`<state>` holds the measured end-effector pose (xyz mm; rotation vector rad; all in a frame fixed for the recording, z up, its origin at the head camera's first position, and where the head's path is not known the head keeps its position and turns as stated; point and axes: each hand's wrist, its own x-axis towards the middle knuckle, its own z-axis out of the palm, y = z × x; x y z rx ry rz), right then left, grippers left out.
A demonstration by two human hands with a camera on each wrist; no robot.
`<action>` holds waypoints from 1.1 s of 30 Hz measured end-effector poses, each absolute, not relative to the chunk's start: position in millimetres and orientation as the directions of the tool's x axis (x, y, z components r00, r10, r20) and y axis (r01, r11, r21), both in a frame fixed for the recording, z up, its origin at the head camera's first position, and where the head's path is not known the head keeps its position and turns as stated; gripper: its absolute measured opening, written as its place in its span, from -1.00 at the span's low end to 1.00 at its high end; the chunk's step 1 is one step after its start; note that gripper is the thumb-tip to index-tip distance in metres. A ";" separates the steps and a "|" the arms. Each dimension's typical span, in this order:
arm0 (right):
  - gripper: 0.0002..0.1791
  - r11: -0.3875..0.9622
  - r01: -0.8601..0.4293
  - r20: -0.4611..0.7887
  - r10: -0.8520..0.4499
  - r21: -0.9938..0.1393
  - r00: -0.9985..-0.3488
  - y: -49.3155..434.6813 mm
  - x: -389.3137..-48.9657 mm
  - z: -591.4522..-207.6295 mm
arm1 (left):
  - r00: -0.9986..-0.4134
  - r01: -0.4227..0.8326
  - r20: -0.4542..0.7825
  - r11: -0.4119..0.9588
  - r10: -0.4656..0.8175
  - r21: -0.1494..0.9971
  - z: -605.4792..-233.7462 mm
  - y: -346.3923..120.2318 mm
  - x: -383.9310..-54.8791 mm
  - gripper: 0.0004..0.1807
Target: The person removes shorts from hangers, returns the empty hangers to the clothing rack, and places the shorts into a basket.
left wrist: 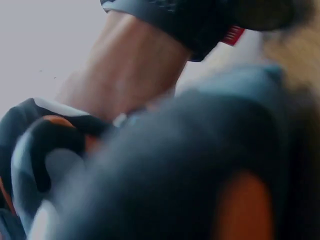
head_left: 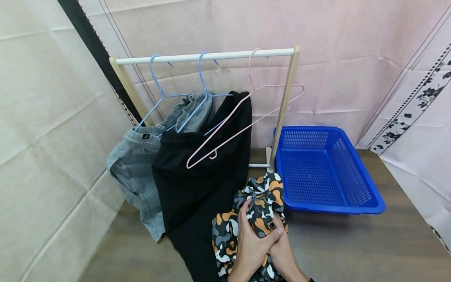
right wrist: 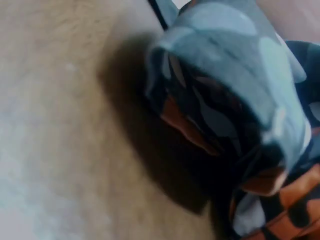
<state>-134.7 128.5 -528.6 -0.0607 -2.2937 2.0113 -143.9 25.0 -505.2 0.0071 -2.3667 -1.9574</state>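
Head view: toward five o'clock, the left hand [head_left: 251,243] and the right hand [head_left: 280,248], close together, both grip the camouflage garment [head_left: 260,213] (orange, grey, white and black); a blue basket [head_left: 311,170] sits at two o'clock from it.

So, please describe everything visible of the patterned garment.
The patterned garment, apparently soft cloth, has black, gray, orange and white blotches. Its upper part is gathered and wrinkled; the right wrist view shows one open end. The left hand and right hand hold it bunched, in front of the rack, left of the blue basket.
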 end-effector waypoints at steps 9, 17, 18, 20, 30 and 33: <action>-0.16 0.166 0.117 -0.130 -0.069 -0.979 -0.989 131.2 -127.9 -528.7 | -0.993 0.079 0.092 0.176 -0.070 0.981 -510.5 20.6 -152.0 -0.23; -0.13 0.258 0.061 -0.093 -0.115 -0.964 -0.989 146.0 -132.3 -528.3 | -0.996 0.062 0.075 0.223 -0.047 0.973 -513.6 10.2 -162.3 -0.29; -0.17 0.265 0.064 -0.094 -0.099 -0.962 -0.991 147.6 -132.3 -527.4 | -0.996 0.060 0.072 0.230 -0.044 0.971 -514.2 9.7 -162.6 -0.28; -0.25 0.289 0.068 -0.094 -0.076 -0.955 -0.993 150.1 -132.9 -523.6 | -0.997 0.051 0.064 0.233 -0.048 0.971 -514.7 8.8 -162.7 -0.27; -0.70 0.518 -0.084 0.147 0.082 -0.851 -0.986 154.3 -133.4 -511.6 | -0.996 0.064 0.075 0.228 -0.042 0.971 -518.8 4.9 -164.0 -0.26; -0.85 0.594 -0.185 0.326 0.138 -0.783 -0.935 163.1 -130.6 -507.0 | -0.998 0.049 0.057 0.221 -0.030 0.974 -520.5 5.2 -161.6 -0.26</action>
